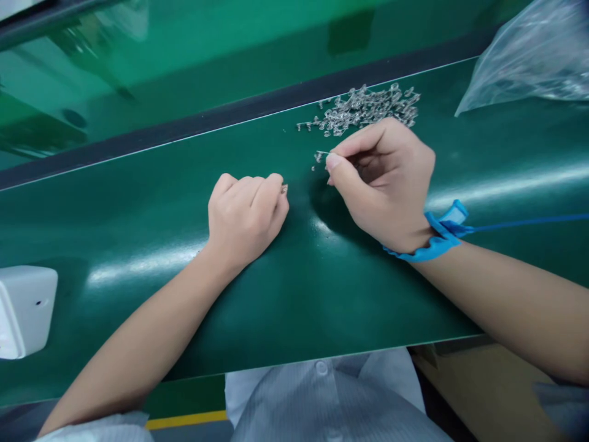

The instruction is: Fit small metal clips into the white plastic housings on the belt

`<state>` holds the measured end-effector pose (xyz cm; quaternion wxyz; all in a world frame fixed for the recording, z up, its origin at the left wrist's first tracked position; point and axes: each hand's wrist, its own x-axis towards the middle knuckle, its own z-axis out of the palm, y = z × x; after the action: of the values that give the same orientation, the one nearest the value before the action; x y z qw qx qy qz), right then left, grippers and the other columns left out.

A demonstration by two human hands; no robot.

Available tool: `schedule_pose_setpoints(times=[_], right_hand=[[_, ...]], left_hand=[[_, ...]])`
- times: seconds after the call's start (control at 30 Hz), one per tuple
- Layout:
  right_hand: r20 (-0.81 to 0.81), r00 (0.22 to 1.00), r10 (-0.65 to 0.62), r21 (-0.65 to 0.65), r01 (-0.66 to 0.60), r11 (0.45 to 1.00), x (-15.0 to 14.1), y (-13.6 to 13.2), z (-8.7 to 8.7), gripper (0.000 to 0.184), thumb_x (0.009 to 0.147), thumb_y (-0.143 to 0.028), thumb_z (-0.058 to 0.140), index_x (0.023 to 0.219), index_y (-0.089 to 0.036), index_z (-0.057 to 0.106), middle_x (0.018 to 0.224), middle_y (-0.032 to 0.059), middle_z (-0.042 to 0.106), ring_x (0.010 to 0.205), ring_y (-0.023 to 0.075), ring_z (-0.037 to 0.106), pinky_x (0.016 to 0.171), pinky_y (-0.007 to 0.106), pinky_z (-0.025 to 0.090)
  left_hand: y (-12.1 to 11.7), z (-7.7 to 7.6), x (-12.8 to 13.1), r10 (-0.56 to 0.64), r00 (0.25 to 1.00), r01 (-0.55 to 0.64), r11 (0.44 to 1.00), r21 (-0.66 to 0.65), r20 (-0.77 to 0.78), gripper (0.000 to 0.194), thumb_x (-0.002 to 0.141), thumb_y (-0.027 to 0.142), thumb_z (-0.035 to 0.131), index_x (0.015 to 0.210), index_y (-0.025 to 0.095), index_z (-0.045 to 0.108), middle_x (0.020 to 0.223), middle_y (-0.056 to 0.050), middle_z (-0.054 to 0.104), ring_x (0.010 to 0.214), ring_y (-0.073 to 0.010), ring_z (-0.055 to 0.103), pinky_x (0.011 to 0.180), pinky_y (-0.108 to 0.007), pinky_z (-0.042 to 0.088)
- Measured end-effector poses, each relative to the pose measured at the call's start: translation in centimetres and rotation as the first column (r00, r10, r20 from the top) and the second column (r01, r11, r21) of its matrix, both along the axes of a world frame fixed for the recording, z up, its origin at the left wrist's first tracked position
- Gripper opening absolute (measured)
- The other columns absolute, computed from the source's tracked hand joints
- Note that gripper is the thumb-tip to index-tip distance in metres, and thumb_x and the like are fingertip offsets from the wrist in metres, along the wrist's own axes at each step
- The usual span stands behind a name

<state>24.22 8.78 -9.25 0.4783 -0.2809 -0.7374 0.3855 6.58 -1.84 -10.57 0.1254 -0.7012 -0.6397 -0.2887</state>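
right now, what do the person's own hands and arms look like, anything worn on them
Both the left hand and the right hand are ungloved, with forearms bare. The right wrist wears a bright blue strap with a thin blue cord running off the picture's right edge; the left wrist has nothing on it. A pale grey sleeve shows near the left elbow.

We saw light glinting off the green worktop (285,313). On its left part we found a white plastic object (37,328) with a small dark hole. A crumpled clear bag (524,64) lay on its far right, a dark strip (197,127) bordered its far edge, and we noticed a yellow stripe (188,420) beyond its near edge.
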Motion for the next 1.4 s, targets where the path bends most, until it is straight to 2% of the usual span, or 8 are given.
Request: schedule_pose_setpoints(times=[0.13, 0.23, 0.33, 0.5, 0.93, 1.13, 1.27, 1.4], right_hand=[[0.029, 0.998, 0.053, -0.024, -0.052, 0.998, 0.1, 0.0, 0.2, 0.02, 0.094, -0.04, 0.072, 0.084, -0.025, 0.065, 0.081, 0.0014, 0.069, 0.071, 0.0175, 0.066, 0.065, 0.033, 0.06], [0.023, 0.99, 0.142, -0.043, -0.141, 0.989, 0.2, -0.3, 0.2, 0.017, 0.095, -0.038, 0.069, 0.087, -0.024, 0.066, 0.086, 0.0027, 0.07, 0.075, 0.0185, 0.067, 0.068, 0.035, 0.061], [0.019, 0.972, 0.233, -0.046, -0.232, 0.972, 0.3, -0.3, 0.0, 0.014, 0.095, -0.036, 0.069, 0.089, -0.024, 0.068, 0.088, 0.0032, 0.071, 0.079, 0.0192, 0.068, 0.071, 0.036, 0.061], [0.018, 0.945, 0.326, -0.018, -0.326, 0.945, 0.5, 0.1, -0.3, 0.013, 0.095, -0.036, 0.071, 0.092, -0.024, 0.07, 0.091, 0.0024, 0.071, 0.083, 0.0188, 0.069, 0.076, 0.035, 0.06], [0.03, 0.945, 0.325, -0.051, -0.323, 0.945, 0.5, 0.0, 0.2, 0.015, 0.094, -0.038, 0.071, 0.089, -0.025, 0.068, 0.086, 0.0015, 0.071, 0.08, 0.018, 0.068, 0.07, 0.034, 0.06], [-0.118, 0.884, 0.452, -0.044, -0.459, 0.887, 0.4, 0.1, 0.6, 0.016, 0.089, -0.027, 0.074, 0.08, -0.025, 0.062, 0.084, 0.0007, 0.07, 0.078, 0.0181, 0.069, 0.069, 0.035, 0.061], [-0.039, 0.851, 0.524, -0.057, -0.525, 0.849, 0.7, 0.4, 0.9, 0.022, 0.091, -0.035, 0.074, 0.074, -0.026, 0.062, 0.088, 0.0014, 0.072, 0.079, 0.0183, 0.069, 0.071, 0.037, 0.061], [0.096, 0.85, 0.518, -0.056, -0.515, 0.855, 0.8, 0.6, 1.1, 0.025, 0.09, -0.04, 0.076, 0.071, -0.028, 0.064, 0.087, 0.0007, 0.073, 0.077, 0.0191, 0.07, 0.07, 0.039, 0.061]], left_hand=[[0.2, 0.4, 0.3, 0.042, 0.999, -0.041, 0.999, -0.026, 0.022, 0.02, 0.098, 0.028, 0.047, 0.102, 0.022, 0.065, 0.07, -0.001, 0.058, 0.07, -0.0173, 0.056, 0.075, -0.036, 0.037], [0.2, 1.1, 0.5, 0.041, 0.999, -0.04, 0.994, -0.1, 0.006, 0.03, 0.094, 0.041, 0.056, 0.115, 0.022, 0.065, 0.095, -0.009, 0.066, 0.089, -0.0245, 0.06, 0.078, -0.038, 0.038], [0.3, 1.5, 0.4, 0.004, 1.0, -0.001, 0.99, -0.139, 0.024, 0.045, 0.091, 0.051, 0.061, 0.126, 0.023, 0.062, 0.117, -0.013, 0.065, 0.101, -0.0281, 0.06, 0.084, -0.041, 0.039], [0.5, 1.3, 0.1, -0.11, 0.989, 0.121, 0.985, -0.122, 0.097, 0.025, 0.102, 0.041, 0.049, 0.106, 0.024, 0.066, 0.097, -0.005, 0.07, 0.091, -0.0201, 0.062, 0.087, -0.04, 0.037], [0.2, 1.8, -0.1, -0.14, 0.975, 0.154, 0.985, -0.074, 0.175, 0.029, 0.104, 0.036, 0.042, 0.098, 0.023, 0.067, 0.088, -0.002, 0.071, 0.082, -0.016, 0.065, 0.082, -0.037, 0.042], [0.2, 2.1, 0.1, -0.176, 0.967, 0.195, 0.976, -0.092, 0.184, 0.031, 0.103, 0.037, 0.041, 0.091, 0.023, 0.065, 0.08, -0.002, 0.068, 0.077, -0.0164, 0.063, 0.08, -0.038, 0.044], [0.3, 2.7, -0.3, -0.275, 0.921, 0.324, 0.934, -0.15, 0.277, 0.034, 0.103, 0.038, 0.039, 0.086, 0.023, 0.064, 0.074, -0.002, 0.065, 0.071, -0.0156, 0.061, 0.072, -0.036, 0.045], [0.6, 3.1, -0.8, -0.327, 0.837, 0.455, 0.862, -0.225, 0.438, 0.037, 0.102, 0.044, 0.041, 0.081, 0.023, 0.064, 0.067, -0.002, 0.061, 0.063, -0.0145, 0.056, 0.065, -0.033, 0.044]])
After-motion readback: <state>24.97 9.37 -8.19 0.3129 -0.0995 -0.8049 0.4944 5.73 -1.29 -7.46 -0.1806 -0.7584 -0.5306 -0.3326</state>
